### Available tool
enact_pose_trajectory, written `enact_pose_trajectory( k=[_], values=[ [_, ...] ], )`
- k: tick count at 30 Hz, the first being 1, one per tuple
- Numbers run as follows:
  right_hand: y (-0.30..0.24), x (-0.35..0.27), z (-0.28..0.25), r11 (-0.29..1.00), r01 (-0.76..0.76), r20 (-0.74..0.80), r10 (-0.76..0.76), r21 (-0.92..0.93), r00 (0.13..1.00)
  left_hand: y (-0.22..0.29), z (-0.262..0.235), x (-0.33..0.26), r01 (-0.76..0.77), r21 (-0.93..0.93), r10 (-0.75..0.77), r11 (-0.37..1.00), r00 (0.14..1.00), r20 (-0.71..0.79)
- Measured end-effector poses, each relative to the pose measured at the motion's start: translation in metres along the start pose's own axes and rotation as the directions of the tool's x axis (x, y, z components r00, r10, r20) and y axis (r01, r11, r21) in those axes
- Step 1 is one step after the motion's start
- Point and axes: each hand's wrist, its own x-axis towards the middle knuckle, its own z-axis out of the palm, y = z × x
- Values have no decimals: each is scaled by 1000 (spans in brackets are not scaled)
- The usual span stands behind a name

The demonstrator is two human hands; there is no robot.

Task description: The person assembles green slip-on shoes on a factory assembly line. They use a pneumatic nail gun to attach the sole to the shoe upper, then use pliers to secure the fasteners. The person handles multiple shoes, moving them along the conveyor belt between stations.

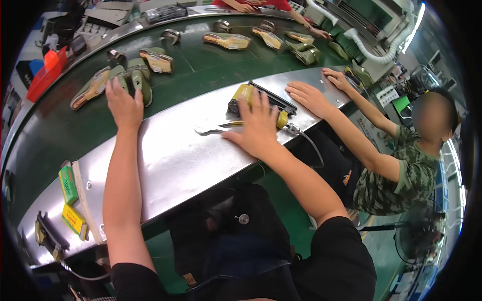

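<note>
My left hand (124, 105) reaches over the near edge of the green conveyor, fingers apart, at the green shoe lasts (140, 83); whether it touches them I cannot tell. Beside it lies another last with a tan insole (91, 90). My right hand (260, 123) is spread with its fingers over a yellow and black air-powered staple gun (243, 95), partly hiding it. Near my right thumb, a silver hand tool with a rounded head (205, 129) lies on the metal ledge (170, 150); its handle end runs under the hand.
More lasts with insoles (226, 41) and dark curved straps (170, 36) are on the conveyor. Green and yellow small boxes (74, 220) and a second staple gun (49, 236) sit at lower left. A co-worker (401, 165) at right rests both hands on the ledge. Another person's arms show opposite.
</note>
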Motion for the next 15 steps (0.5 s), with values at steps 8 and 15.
enact_pose_trajectory(
  k=[8,15],
  values=[
    [46,28,34,992,-120,-165,126,46,978,7,-14,-10,-46,39,43,998,996,74],
    [60,57,39,939,-343,-192,337,0,922,43,-43,-34,-52,19,45,998,965,260]
  ],
)
